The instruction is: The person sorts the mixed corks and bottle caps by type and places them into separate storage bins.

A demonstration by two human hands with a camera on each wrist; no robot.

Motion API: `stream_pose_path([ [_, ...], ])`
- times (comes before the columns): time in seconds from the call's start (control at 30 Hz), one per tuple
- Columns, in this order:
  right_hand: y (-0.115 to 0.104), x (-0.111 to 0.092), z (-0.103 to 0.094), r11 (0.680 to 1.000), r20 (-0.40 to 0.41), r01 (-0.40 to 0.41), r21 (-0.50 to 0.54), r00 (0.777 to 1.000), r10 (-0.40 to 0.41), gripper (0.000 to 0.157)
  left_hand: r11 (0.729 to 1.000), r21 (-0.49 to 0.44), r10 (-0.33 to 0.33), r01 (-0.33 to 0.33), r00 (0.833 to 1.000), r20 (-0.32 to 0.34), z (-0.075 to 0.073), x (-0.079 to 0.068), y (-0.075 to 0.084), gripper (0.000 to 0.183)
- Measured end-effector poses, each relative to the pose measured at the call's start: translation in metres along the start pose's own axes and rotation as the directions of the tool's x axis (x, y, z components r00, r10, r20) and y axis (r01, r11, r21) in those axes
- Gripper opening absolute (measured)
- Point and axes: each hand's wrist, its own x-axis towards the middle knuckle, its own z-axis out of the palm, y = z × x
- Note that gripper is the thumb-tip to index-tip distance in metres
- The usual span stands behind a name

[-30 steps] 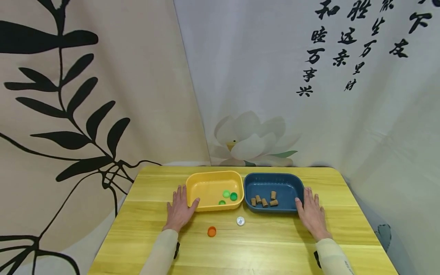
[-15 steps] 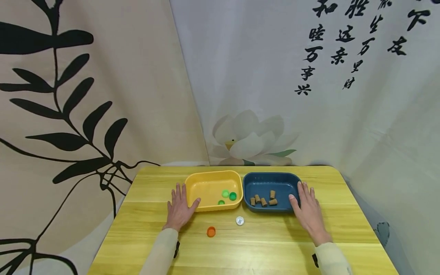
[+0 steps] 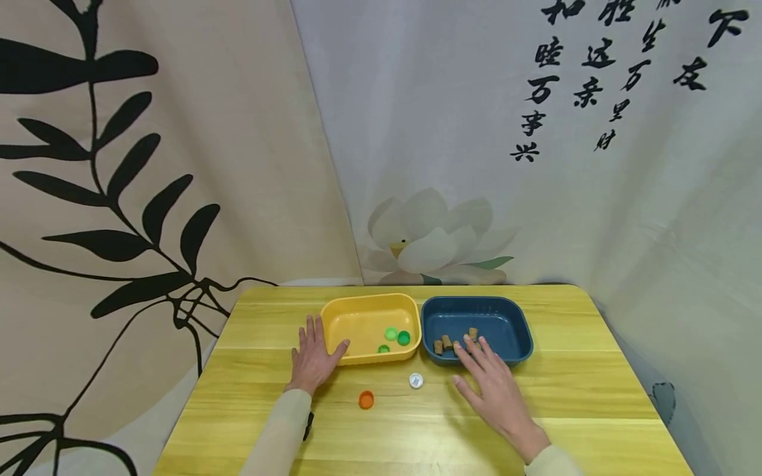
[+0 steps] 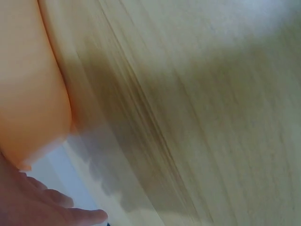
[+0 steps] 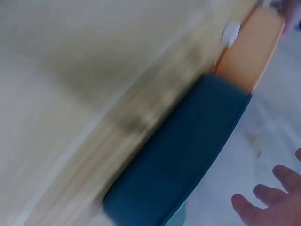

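My left hand [image 3: 313, 360] lies with straight fingers against the left side of a yellow tray [image 3: 351, 359], its thumb at the front rim. Several green bottle caps [image 3: 403, 338] lie in that tray's right part. My right hand [image 3: 493, 390] is spread over the front edge of a blue tray [image 3: 519, 330], holding nothing; its fingertips overlap the corks [image 3: 447, 342] in the head view and hide some of them. In the right wrist view the fingers [image 5: 268, 194] are apart, beyond the blue tray's wall [image 5: 174, 155].
On the wooden table [image 3: 411, 443], in front of the trays, lie an orange cap [image 3: 366, 399] and a white cap [image 3: 416, 381]. The two trays stand side by side near the table's back edge. A printed curtain [image 3: 440, 132] hangs behind.
My right hand has left the blue tray's right side and moved left and toward me, over its front edge. The left hand stays at the yellow tray.
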Motion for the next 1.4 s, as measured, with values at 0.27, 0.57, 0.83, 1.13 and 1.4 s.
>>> stream_pose_path([
  [0.27, -0.034, -0.008, 0.030, 0.984, 0.037, 0.180, -0.005, 0.983, -0.179, 0.053, 1.000, 0.008, 0.008, -0.008, 1.000, -0.009, 0.001, 0.002, 0.000, 0.104],
  [0.57, -0.044, -0.003, 0.050, 0.998, 0.285, 0.066, -0.023, 0.957, -0.057, 0.062, 1.000, 0.004, 0.017, -0.017, 1.000, 0.009, 0.000, 0.002, 0.001, 0.103],
  [0.83, -0.048, 0.012, 0.065, 0.994, 0.322, 0.067, -0.084, 0.946, -0.037, 0.063, 1.000, 0.005, 0.009, -0.009, 1.000, 0.024, -0.001, 0.002, 0.000, 0.102],
  [1.13, -0.048, 0.020, 0.082, 0.975, 0.288, 0.119, -0.188, 0.956, -0.061, 0.064, 1.000, 0.009, -0.006, 0.006, 0.999, 0.037, -0.001, 0.002, 0.003, 0.103],
  [1.4, -0.052, 0.025, 0.088, 0.967, 0.274, 0.138, -0.213, 0.959, -0.077, 0.056, 1.000, -0.003, -0.008, 0.008, 1.000, 0.023, -0.003, 0.001, 0.003, 0.101],
])
